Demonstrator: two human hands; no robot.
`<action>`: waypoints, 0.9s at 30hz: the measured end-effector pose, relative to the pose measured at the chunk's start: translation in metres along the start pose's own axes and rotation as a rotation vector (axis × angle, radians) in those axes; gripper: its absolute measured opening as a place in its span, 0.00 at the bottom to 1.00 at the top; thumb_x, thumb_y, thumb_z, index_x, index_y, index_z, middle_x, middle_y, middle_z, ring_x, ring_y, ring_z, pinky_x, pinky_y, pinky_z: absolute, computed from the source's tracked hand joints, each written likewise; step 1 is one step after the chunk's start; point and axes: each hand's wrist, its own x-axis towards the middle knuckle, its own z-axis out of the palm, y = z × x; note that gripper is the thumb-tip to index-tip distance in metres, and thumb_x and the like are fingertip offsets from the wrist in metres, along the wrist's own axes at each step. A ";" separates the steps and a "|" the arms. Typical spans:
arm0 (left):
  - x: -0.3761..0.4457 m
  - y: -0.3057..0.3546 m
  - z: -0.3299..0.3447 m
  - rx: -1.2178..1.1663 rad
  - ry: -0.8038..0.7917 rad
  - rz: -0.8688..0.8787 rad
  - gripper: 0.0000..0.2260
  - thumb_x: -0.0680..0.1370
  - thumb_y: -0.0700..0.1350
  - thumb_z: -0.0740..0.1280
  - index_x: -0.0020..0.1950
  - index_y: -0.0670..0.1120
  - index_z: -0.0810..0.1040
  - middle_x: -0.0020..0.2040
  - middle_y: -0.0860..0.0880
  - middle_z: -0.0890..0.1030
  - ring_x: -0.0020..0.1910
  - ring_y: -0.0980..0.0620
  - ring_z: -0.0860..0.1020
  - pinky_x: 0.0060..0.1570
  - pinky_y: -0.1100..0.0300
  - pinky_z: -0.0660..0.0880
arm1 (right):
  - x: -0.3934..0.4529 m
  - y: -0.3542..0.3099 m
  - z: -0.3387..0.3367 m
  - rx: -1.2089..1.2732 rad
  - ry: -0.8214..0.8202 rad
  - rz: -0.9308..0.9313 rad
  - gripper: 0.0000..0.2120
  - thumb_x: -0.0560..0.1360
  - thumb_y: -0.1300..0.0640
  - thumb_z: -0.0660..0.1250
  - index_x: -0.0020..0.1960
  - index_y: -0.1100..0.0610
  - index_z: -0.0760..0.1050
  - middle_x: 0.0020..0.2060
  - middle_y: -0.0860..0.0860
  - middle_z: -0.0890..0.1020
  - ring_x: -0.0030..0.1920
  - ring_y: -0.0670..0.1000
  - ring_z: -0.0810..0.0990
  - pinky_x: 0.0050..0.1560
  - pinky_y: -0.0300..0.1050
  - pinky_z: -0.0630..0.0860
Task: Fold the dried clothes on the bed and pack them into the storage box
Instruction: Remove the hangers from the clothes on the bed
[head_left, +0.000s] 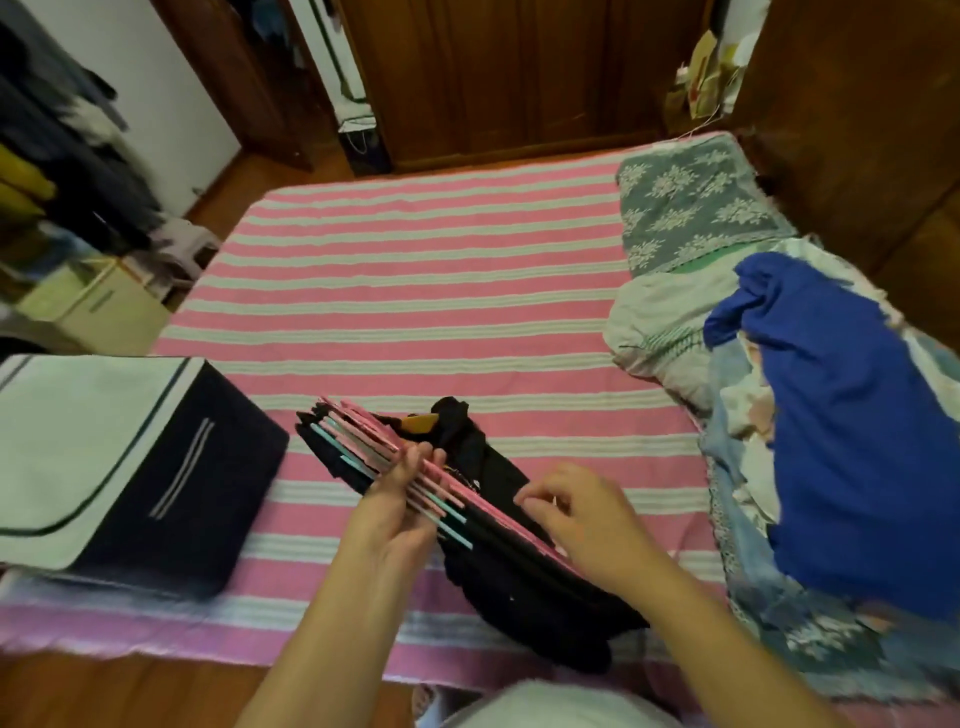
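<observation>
Left hand (400, 499) supports a bundle of hangers (384, 457) from below, palm up, fingers curled round the pink, teal and black bars. Right hand (576, 512) sits on the near end of the same bundle, fingers bent and pinching at the top edge; exactly what it pinches can't be made out. Bundle is tilted, far end pointing up-left, held just above the bed.

Black garment (524, 587) hangs from and lies under the hangers, bunched, trailing down to the near edge of the bed (415, 291). Small orange-yellow piece (420, 423) shows at the far end of the garment, can't tell what it is.

Storage box (156, 478): dark navy sides, pale lid with dark trim, closed, sits on the bed's near-left corner, just left of the hangers, not touching them.

Right side of bed: blue garment (852, 426) draped over a patterned quilt (769, 613), grey floral pillow (691, 202) beyond it. Bed cover is pink with white stripes. Wooden wardrobe (519, 73) behind the bed, hanging clothes (67, 156) at far left.
</observation>
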 end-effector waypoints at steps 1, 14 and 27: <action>-0.002 0.002 -0.005 -0.020 0.022 0.015 0.08 0.84 0.36 0.61 0.47 0.40 0.76 0.37 0.46 0.85 0.49 0.47 0.80 0.63 0.49 0.73 | -0.006 -0.002 0.018 -0.035 0.031 -0.003 0.06 0.77 0.54 0.70 0.50 0.48 0.85 0.43 0.41 0.80 0.44 0.39 0.77 0.49 0.34 0.70; -0.010 0.003 -0.060 -0.141 -0.040 -0.005 0.12 0.82 0.35 0.61 0.65 0.41 0.74 0.47 0.43 0.86 0.41 0.47 0.87 0.56 0.49 0.78 | -0.019 -0.034 0.096 -0.279 0.172 -0.082 0.04 0.76 0.54 0.71 0.49 0.48 0.84 0.42 0.45 0.82 0.44 0.50 0.81 0.45 0.48 0.78; -0.013 0.019 -0.072 -0.077 -0.039 -0.063 0.08 0.70 0.36 0.71 0.48 0.41 0.78 0.43 0.43 0.81 0.36 0.49 0.85 0.48 0.54 0.82 | -0.017 -0.054 0.111 -0.441 0.163 -0.120 0.08 0.76 0.54 0.69 0.52 0.50 0.85 0.43 0.47 0.84 0.46 0.51 0.80 0.48 0.49 0.79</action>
